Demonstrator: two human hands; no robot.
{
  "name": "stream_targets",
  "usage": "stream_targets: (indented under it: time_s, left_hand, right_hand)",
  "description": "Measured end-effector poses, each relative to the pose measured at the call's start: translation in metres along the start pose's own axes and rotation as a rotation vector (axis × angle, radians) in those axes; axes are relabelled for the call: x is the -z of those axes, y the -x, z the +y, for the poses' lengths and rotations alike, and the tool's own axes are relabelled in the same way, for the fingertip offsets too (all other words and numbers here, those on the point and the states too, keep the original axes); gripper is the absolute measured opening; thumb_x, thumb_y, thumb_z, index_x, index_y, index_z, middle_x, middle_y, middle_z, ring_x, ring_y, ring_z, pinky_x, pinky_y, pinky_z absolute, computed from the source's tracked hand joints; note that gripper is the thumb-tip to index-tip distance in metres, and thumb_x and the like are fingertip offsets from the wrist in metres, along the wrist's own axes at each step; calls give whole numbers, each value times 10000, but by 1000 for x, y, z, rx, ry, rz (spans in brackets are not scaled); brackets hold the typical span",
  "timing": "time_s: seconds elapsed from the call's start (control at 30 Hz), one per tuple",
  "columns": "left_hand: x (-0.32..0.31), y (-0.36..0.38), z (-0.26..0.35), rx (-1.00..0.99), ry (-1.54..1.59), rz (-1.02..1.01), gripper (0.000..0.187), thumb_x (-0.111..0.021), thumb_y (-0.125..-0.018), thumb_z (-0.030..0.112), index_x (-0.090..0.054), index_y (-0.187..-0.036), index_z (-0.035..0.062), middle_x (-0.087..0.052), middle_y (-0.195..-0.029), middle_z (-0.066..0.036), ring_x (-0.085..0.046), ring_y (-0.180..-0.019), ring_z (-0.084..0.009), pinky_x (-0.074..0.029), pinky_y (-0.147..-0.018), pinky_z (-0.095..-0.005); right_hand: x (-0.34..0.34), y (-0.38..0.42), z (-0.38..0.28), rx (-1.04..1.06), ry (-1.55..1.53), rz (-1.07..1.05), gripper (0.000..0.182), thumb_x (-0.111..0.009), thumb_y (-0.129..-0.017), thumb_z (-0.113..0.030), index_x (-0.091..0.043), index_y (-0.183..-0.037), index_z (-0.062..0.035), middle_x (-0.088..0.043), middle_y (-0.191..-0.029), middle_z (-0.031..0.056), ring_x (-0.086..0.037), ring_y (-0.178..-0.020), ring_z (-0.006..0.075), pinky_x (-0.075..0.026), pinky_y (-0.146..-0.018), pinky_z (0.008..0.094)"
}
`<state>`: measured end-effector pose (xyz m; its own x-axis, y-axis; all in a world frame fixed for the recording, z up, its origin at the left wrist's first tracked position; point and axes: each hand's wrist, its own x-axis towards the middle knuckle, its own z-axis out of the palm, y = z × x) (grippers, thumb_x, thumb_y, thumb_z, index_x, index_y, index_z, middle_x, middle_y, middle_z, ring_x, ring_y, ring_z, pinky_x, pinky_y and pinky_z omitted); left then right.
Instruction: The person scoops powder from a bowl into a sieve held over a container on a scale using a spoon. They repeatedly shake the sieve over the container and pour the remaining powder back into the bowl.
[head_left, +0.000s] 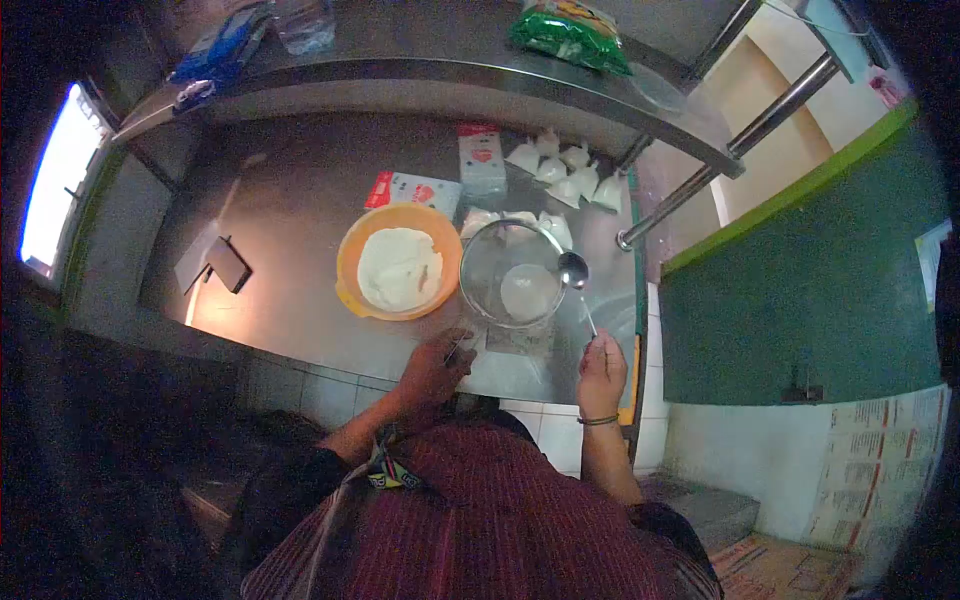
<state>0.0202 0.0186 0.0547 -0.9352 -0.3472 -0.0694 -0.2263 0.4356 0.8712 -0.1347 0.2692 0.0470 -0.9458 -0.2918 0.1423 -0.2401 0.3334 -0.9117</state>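
Maroon cloth in front, then a metal table — right hand pinching a spoon by the clear bowl there, left hand half-curled (contents, I can't tell) near it.

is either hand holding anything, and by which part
The right hand holds a spoon by the end of its handle; whether the left hand holds anything cannot be told.

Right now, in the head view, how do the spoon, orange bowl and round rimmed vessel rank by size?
1. Orange bowl, somewhat larger than the next
2. Round rimmed vessel
3. Spoon in the right hand, clearly smallest
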Motion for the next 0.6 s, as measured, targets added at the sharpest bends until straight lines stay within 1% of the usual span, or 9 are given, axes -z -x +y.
stream_targets:
  time_s: [0.07, 0.17, 0.2, 0.27, 0.3, 0.37, 0.4, 0.47, 0.6]
  left_hand:
    - [6, 10, -7, -104, 6, 83, 359, -632, -950, 155, -589, -1274, 6, -707, -867, -183, -705, -774, -317, -552, -730, -427]
    - [28, 31, 12, -10, 16, 157, 367, -609, -949, 130, -586, -1300, 23, -700, -923, -208, -707, -800, -330, -553, -759, -431]
    - [31, 34, 9, -2, 7, 170, 367, -609, -949, 130, -586, -1300, 23, -700, -923, -208, -707, -800, -330, -553, -759, -431]
    - [42, 39, -5, -53, -195, 329, 376, -579, -951, 111, -583, -1320, 36, -696, -980, -233, -715, -853, -339, -554, -804, -426]
    - [52, 42, -7, -51, -198, 339, 376, -579, -951, 111, -583, -1320, 36, -696, -980, -233, -715, -853, -339, -554, -804, -426]
    - [72, 47, -10, 40, -167, 391, 380, -573, -951, 110, -585, -1325, 40, -695, -1031, -251, -717, -913, -369, -558, -826, -424]
    - [81, 48, -14, 39, -165, 407, 380, -573, -951, 110, -585, -1325, 40, -695, -1031, -251, -717, -913, -369, -558, -826, -424]
    - [99, 49, -25, 154, -61, 430, 373, -564, -951, 106, -585, -1315, 30, -684, -1080, -270, -708, -961, -398, -560, -837, -430]
    - [126, 47, -63, 122, -96, 467, 356, -540, -954, 84, -586, -1301, 19, -676, -1091, -285, -690, -980, -436, -555, -854, -452]
  right_hand:
    - [-3, -5, -19, -165, -312, -23, 293, -506, -1071, -228, -619, -1237, -14, -493, -796, -33, -439, -676, 26, -351, -567, 192]
    - [-14, -11, -30, -210, -448, -136, 302, -506, -1073, -220, -600, -1266, -7, -500, -805, -38, -457, -680, 35, -361, -569, 196]
    - [-19, -13, -29, -209, -457, -151, 302, -506, -1073, -220, -600, -1266, -7, -500, -805, -38, -457, -680, 35, -361, -569, 196]
    - [-32, -16, -26, -165, -385, -198, 297, -498, -1076, -214, -607, -1258, -7, -511, -805, -36, -464, -685, 41, -376, -581, 199]
    - [-40, -16, -28, -159, -389, -206, 297, -498, -1076, -214, -607, -1258, -7, -511, -805, -36, -464, -685, 41, -376, -581, 199]
    - [-58, -12, -35, -5, -379, -266, 293, -491, -1076, -209, -613, -1250, -6, -529, -802, -31, -471, -675, 54, -390, -582, 209]
    - [-66, -12, -37, 9, -379, -276, 293, -491, -1076, -209, -613, -1250, -6, -529, -802, -31, -471, -675, 54, -390, -582, 209]
    - [-84, -11, -40, -9, -250, -341, 301, -500, -1075, -229, -620, -1243, -10, -535, -800, -32, -479, -667, 64, -407, -583, 220]
    - [-127, -8, -36, -108, -293, -387, 308, -501, -1074, -242, -622, -1246, -17, -543, -805, -30, -488, -659, 67, -417, -581, 226]
